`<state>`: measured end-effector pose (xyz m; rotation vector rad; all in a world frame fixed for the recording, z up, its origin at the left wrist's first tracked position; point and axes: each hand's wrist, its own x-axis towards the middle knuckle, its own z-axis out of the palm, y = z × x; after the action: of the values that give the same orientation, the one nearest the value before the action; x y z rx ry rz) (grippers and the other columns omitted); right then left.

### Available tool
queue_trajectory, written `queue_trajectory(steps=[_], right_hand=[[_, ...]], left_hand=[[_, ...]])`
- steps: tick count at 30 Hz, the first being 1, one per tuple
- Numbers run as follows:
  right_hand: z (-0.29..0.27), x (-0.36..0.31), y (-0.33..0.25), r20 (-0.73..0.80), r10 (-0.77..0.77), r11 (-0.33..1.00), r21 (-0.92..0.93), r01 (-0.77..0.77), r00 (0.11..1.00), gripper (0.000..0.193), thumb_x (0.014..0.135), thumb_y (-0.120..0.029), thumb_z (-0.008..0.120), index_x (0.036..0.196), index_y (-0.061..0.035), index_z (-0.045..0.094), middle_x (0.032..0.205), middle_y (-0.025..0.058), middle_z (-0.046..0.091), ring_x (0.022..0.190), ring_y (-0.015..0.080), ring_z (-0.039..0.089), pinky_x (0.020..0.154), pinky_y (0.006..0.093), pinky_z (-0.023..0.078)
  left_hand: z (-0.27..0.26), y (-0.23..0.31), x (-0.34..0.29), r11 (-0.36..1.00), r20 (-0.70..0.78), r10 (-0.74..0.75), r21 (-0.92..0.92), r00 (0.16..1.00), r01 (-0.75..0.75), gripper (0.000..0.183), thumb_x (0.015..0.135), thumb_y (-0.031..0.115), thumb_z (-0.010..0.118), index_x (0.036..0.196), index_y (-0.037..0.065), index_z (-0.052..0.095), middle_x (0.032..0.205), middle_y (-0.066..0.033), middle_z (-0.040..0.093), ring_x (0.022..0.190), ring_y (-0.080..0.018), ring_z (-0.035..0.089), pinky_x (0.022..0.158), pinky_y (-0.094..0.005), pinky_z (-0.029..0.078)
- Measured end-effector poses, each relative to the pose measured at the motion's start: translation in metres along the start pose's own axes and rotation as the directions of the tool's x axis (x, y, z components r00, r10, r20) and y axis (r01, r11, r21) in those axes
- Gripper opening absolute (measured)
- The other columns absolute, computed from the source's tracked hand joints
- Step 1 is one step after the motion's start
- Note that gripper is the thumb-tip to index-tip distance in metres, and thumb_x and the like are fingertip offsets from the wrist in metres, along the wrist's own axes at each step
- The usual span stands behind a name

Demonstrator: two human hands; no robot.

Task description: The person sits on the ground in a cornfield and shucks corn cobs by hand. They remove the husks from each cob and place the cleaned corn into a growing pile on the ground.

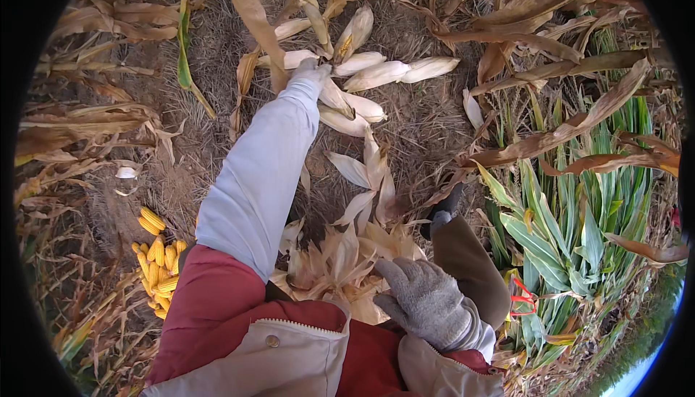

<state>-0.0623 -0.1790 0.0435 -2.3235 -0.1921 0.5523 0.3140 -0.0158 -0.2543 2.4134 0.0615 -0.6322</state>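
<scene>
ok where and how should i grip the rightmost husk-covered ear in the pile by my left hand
Probably best around the middle of the rightmost ear, coming from its right: it lies lengthwise on the ground, its right end clear, while its left end meets the neighbouring ear.

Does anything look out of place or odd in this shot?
Yes: a red loop by the green leaves, its bright colour unlike any plant here. A pale husk also lies apart, right of the unpeeled ears.
</scene>
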Motion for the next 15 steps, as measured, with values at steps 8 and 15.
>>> queue_trajectory(steps=[8, 15], right_hand=[[-0.038, 0.059, 0.049, 0.105, 0.085, 0.996, 0.026, -0.089, 0.991, 0.054, 0.079, -0.027, 0.074, 0.121, 0.0000, 0.054, 0.103, 0.0172, 0.063, 0.086, 0.0333, 0.064, 0.077, 0.0407, 0.052], [-0.054, 0.105, 0.079, 0.134, 0.095, 0.994, 0.039, -0.101, 0.986, 0.055, 0.079, -0.030, 0.072, 0.124, -0.0059, 0.052, 0.097, 0.0114, 0.057, 0.080, 0.0296, 0.061, 0.069, 0.0394, 0.051]], left_hand=[[-0.109, -0.126, 0.167, 0.882, -0.370, -0.097, 0.398, 0.924, 0.252, 0.065, 0.083, 0.037, 0.070, 0.130, -0.003, 0.051, 0.130, -0.0240, 0.058, 0.118, -0.0340, 0.057, 0.098, -0.0403, 0.046], [-0.050, -0.091, 0.232, 0.819, -0.004, -0.076, 0.570, 0.997, 0.065, 0.065, 0.083, 0.034, 0.071, 0.132, -0.002, 0.049, 0.128, -0.0219, 0.058, 0.117, -0.0318, 0.057, 0.098, -0.0386, 0.045]])
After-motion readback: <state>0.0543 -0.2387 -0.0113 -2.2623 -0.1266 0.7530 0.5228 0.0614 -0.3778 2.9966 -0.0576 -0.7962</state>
